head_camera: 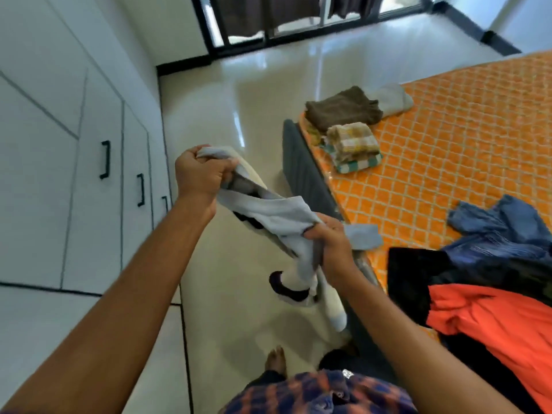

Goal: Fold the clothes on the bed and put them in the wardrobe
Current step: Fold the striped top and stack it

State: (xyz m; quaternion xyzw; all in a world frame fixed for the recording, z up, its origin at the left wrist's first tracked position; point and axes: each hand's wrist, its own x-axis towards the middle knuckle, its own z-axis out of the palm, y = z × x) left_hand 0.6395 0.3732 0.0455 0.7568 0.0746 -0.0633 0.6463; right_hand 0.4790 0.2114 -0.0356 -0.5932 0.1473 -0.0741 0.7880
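While stretched twisted above the floor (239,85), not yet folded: grey garment (268,213), clenched at its 10 o'clock end by left grip (200,174) and at its 5 o'clock end by right grip (328,243). Folding step in hand, likely shaking out. Folded stack (346,124) at 1 o'clock on bed (448,144); unfolded heap (493,294) at 4 o'clock. Next: untwist, lay flat, fold, then carry to wardrobe (59,144) at 9 o'clock.

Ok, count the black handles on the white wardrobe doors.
3, in a row at left: nearest handle, middle handle, farthest handle. More may lie out of frame.
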